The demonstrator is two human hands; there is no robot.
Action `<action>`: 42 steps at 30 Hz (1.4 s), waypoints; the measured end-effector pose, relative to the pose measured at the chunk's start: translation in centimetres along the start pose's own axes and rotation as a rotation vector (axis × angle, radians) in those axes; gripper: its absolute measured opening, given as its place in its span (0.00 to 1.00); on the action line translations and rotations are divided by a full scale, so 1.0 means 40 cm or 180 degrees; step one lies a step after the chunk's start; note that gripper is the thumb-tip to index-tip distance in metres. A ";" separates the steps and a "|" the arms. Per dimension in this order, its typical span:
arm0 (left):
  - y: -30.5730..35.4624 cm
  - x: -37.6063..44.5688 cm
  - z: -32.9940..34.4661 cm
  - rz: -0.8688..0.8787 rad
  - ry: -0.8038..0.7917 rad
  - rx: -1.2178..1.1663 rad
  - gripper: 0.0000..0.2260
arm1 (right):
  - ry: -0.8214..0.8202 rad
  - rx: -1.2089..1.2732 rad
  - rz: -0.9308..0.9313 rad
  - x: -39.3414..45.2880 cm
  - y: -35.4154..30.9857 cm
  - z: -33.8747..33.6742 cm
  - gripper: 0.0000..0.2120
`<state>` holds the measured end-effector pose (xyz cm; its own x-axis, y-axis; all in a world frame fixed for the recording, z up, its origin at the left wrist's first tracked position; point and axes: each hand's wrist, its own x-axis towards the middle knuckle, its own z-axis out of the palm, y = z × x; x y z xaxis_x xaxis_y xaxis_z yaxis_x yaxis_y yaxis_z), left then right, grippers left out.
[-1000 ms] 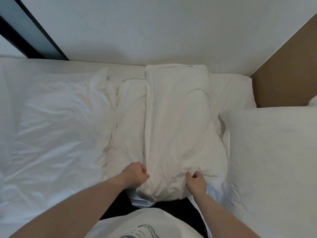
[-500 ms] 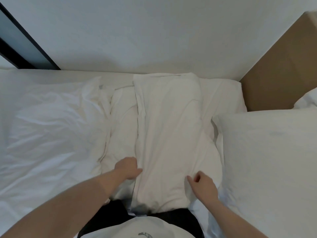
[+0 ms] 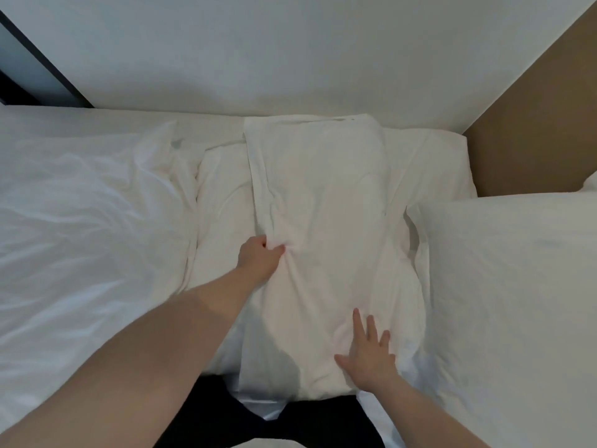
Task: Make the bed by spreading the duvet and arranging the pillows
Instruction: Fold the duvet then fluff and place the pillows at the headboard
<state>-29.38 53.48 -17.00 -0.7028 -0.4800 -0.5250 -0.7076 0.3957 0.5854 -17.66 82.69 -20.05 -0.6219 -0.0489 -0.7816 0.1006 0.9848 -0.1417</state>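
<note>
A white pillow (image 3: 326, 227) lies lengthwise on the bed (image 3: 206, 121), running from the centre of the view toward 12 o'clock, where its far end meets the white wall (image 3: 290, 53). Its loose pillowcase wraps it fully, so the filling inside cannot be seen. The left hand (image 3: 258, 258), at 9 o'clock of the pillow's middle, pinches a fold of the case between curled fingers and thumb. The right hand (image 3: 370, 357), at 5 o'clock, rests flat on the pillow with fingers spread wide, holding nothing. A second pillow (image 3: 513, 302) sits just beside the first at 3 o'clock, cut off by the frame's right edge. The crumpled duvet (image 3: 87, 221) fills the 9 o'clock side, also cut off. A brown headboard (image 3: 542, 124) shows at 2 o'clock. The pillow's near end overhangs dark clothing at 6 o'clock; what lies beneath is hidden.
</note>
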 end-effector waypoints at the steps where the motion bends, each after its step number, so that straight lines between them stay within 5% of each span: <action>1: 0.009 -0.009 -0.017 0.0121 0.0426 -0.0323 0.09 | -0.0042 -0.0085 -0.0051 -0.009 0.019 0.010 0.49; 4: -0.029 -0.033 -0.069 -0.0050 0.0609 -0.0262 0.14 | -0.0373 -0.0147 -0.0106 -0.026 0.062 0.014 0.49; 9: -0.181 -0.051 -0.153 -0.0364 -0.0855 0.1671 0.13 | -0.0419 0.0224 -0.0017 -0.036 0.053 -0.038 0.46; 16: -0.290 -0.043 -0.358 -0.0221 -0.0031 0.1646 0.18 | 0.0327 0.0531 -0.0722 -0.087 -0.170 -0.151 0.35; 21: -0.420 0.006 -0.480 -0.0438 0.0263 0.1210 0.24 | 0.0300 0.0481 -0.1262 -0.103 -0.407 -0.158 0.34; 24: -0.454 0.023 -0.535 0.0014 0.0385 0.1232 0.30 | 0.0240 0.0466 -0.1331 -0.110 -0.510 -0.123 0.35; 26: -0.495 0.036 -0.558 0.0179 -0.0100 0.1359 0.35 | 0.0147 0.0433 -0.1335 -0.111 -0.567 -0.089 0.35; 29: -0.616 0.038 -0.572 -0.0412 -0.1459 0.2116 0.40 | -0.0013 0.0471 -0.1261 -0.114 -0.648 -0.026 0.34; 32: -0.676 0.030 -0.617 -0.0677 -0.2220 0.2030 0.36 | -0.0163 0.0600 -0.1143 -0.112 -0.731 0.038 0.35; 37: -0.622 0.125 -0.712 -0.0128 -0.1827 0.1762 0.22 | -0.0513 0.1110 -0.0822 -0.099 -0.882 0.165 0.41; 42: -0.468 0.250 -0.742 0.0569 -0.0889 0.1191 0.13 | 0.0017 0.2259 -0.0380 -0.081 -1.015 0.276 0.48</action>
<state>-21.00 18.03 -14.87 -0.7720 -0.1713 -0.6121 -0.5161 0.7309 0.4465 -11.17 41.03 -18.48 -0.6636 -0.1469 -0.7335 0.5112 0.6268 -0.5880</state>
